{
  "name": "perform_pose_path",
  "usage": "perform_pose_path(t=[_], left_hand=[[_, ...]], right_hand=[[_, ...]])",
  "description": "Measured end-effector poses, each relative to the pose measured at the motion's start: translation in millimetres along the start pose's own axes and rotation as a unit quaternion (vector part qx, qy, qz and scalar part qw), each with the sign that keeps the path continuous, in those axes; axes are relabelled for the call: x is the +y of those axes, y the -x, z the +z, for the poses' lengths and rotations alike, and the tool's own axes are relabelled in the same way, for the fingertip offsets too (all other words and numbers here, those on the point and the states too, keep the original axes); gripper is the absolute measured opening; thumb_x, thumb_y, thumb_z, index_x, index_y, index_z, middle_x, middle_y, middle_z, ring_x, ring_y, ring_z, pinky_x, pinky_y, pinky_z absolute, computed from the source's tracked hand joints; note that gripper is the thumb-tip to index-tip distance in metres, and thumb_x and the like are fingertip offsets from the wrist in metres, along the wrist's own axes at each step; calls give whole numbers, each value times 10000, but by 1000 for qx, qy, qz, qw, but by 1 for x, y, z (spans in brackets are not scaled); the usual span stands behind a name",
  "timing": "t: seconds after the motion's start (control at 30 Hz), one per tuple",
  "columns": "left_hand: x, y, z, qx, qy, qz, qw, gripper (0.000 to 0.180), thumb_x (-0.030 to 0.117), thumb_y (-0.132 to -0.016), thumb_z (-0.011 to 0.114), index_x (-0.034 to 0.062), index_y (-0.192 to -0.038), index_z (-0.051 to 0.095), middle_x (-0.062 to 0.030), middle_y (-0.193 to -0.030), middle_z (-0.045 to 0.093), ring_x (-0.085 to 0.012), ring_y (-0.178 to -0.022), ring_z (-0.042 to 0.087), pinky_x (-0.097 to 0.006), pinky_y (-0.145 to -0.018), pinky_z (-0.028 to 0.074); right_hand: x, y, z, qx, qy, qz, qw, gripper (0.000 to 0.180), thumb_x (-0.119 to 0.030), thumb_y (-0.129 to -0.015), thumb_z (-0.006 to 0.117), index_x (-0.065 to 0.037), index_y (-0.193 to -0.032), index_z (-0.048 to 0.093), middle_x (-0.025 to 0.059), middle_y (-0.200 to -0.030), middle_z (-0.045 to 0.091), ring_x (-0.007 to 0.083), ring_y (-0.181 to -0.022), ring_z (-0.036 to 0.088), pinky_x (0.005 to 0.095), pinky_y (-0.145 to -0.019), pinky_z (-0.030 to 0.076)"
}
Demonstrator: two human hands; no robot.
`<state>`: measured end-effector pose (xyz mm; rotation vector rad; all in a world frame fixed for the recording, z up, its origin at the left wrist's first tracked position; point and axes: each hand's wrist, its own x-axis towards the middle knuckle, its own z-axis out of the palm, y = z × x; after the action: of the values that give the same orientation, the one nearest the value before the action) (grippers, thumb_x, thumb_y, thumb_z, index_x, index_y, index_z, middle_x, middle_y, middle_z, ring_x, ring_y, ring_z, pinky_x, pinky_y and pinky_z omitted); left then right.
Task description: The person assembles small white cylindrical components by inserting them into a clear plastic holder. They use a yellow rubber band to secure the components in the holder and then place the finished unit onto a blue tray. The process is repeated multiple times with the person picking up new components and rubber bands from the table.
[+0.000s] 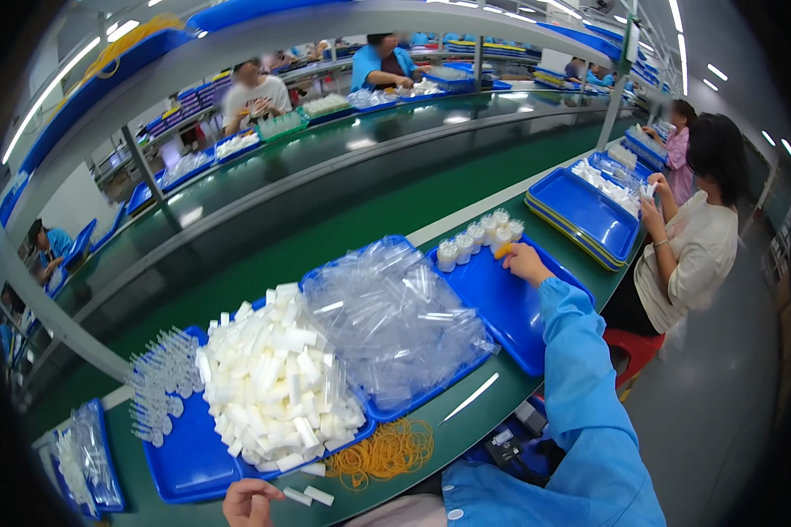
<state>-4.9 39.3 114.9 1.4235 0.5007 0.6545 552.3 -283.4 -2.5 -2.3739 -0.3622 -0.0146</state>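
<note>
At the tray on the right, my right hand (526, 265), in a blue sleeve, has orange-covered fingertips closed at a rounded bundle of white pieces in clear wrapping (503, 235). Similar bundles (460, 249) stand in a row along the far edge of that blue tray (536, 316). Low at the front edge, my left hand (251, 502) has its fingers curled together; what they hold, if anything, is hidden. Beside it lie loose white foam-like pieces (319, 495). Above them rises a large heap of the same white pieces (277, 382).
A heap of clear plastic sleeves (395, 325) fills the middle tray. Orange rubber bands (382, 452) lie at the table edge. Clear stemmed plastic parts (163, 378) stand at left. Stacked blue trays (589, 211) and a seated co-worker (699, 237) are on the right.
</note>
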Motion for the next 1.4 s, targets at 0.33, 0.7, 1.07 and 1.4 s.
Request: perform_pose_path(t=[0.33,0.7,1.07,1.4], left_hand=[[-30,2,-85,146,-71,29,986,169,77,-865,579,-5,-1012,572,-69,-856,591,-149,-802,552,-276,-747,440],[-36,-64,-164,149,-320,131,926,240,47,-827,620,34,-1065,601,-59,-901,619,-157,-806,586,-265,-748,456],[-49,-133,-236,151,-604,203,755,248,122,-704,724,84,-927,623,-82,-884,563,-289,-874,559,-371,-753,459],[-36,-112,-225,191,-527,219,799,188,103,-801,663,62,-970,591,-68,-911,583,-204,-851,599,-325,-732,471]], right_hand=[[-157,130,-5,-92,-159,-187,965,254,1,-791,518,-35,-1006,650,20,-777,589,113,-699,562,253,-625,461],[-321,372,142,-245,28,-517,820,259,-250,-737,708,-70,-905,629,57,-869,571,233,-830,544,351,-717,411],[-308,394,169,-242,102,-459,849,338,-172,-782,599,-42,-1094,600,84,-844,562,246,-794,558,369,-741,386],[-302,381,123,-228,-126,-359,896,283,-62,-752,674,-53,-1033,642,90,-746,583,229,-589,578,330,-528,442]])
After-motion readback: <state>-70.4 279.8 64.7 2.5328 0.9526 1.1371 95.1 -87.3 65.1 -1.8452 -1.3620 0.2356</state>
